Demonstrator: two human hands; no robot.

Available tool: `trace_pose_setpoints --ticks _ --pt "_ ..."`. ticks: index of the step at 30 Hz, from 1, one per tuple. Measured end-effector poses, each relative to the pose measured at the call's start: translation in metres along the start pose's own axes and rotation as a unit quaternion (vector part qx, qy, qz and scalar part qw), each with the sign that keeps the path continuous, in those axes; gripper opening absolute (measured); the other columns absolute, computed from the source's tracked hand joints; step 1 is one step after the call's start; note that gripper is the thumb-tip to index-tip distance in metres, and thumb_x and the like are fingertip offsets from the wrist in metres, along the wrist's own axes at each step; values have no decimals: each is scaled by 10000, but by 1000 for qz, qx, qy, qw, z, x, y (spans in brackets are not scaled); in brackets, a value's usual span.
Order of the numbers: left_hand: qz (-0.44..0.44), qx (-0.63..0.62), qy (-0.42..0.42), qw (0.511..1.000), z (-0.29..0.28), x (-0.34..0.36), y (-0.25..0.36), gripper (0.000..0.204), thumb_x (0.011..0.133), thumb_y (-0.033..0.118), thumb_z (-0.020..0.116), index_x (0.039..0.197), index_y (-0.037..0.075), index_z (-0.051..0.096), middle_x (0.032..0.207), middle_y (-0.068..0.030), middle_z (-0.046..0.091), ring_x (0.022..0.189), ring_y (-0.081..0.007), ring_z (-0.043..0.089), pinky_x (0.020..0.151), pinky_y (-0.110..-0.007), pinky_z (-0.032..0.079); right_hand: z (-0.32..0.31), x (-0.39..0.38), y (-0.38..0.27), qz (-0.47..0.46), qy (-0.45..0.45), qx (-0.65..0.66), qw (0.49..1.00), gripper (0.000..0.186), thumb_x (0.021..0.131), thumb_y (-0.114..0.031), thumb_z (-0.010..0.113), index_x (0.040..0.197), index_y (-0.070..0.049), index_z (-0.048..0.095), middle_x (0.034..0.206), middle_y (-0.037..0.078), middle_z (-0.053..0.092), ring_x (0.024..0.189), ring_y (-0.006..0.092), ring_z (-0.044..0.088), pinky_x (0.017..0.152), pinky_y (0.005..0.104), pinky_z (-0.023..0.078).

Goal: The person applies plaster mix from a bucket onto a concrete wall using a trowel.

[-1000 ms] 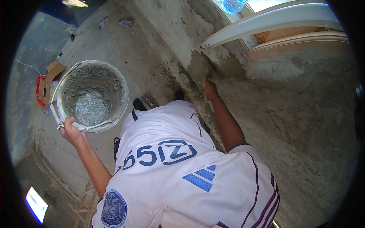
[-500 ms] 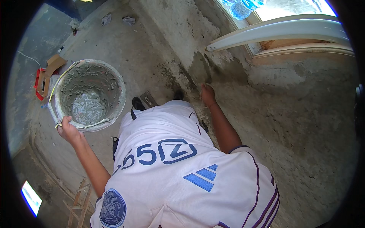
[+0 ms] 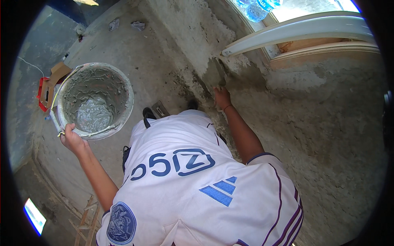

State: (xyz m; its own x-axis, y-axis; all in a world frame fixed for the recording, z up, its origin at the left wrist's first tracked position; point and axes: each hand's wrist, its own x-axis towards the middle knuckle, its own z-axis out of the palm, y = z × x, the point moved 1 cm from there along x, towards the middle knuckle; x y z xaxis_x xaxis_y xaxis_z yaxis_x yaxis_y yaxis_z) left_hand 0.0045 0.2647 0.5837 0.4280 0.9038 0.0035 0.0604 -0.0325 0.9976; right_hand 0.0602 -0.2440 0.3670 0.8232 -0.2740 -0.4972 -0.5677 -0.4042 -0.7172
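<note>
My left hand (image 3: 73, 139) is closed on the handle at the near rim of a white bucket (image 3: 128, 92), which holds wet grey mortar (image 3: 94, 110). My right hand (image 3: 221, 96) is closed on what looks like a trowel (image 3: 219, 76), its dark blade against a patch of damp, fresh mortar (image 3: 250, 76) on the rough wall below the window; the blade's outline is hard to make out. A flat metal float (image 3: 160, 108) lies on the concrete floor by my shoes (image 3: 148, 112).
Blue-labelled plastic bottles (image 3: 257, 10) are at the window, with a long white tube (image 3: 295, 32) across its lower part. An open cardboard box (image 3: 55, 80) and a white cable (image 3: 28, 63) lie at the left. A wooden ladder (image 3: 84, 227) shows at lower left.
My right hand with the trowel dipped a little toward me, then rose slightly along the wall. The bucket in my left hand has shifted slightly left and away from me.
</note>
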Motion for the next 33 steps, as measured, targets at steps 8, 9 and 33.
trace_pose_setpoints --ticks 8,9,33 --pt "-4 -1 -8 1000 3 2 2 389 582 39 559 938 -115 539 915 -137 563 813 -249 568 736 -327 456 14 23 47 -155 113 -173 966 383 836 -325 494 828 53 556 709 235 584 583 347 596 616 414 469" --pt "-3 -1 -18 1000 4 2 2 390 583 41 558 940 -114 540 917 -137 563 817 -248 568 735 -326 456 15 30 47 -116 91 -143 979 391 838 -331 486 812 52 561 711 239 583 622 359 600 645 419 466" --pt "4 -26 -46 999 -4 10 3 313 596 30 561 884 -93 549 876 -112 562 793 -224 559 724 -312 442 -2 -20 107 -130 101 -131 978 340 829 -328 491 843 3 568 764 252 567 791 342 574 670 435 442"
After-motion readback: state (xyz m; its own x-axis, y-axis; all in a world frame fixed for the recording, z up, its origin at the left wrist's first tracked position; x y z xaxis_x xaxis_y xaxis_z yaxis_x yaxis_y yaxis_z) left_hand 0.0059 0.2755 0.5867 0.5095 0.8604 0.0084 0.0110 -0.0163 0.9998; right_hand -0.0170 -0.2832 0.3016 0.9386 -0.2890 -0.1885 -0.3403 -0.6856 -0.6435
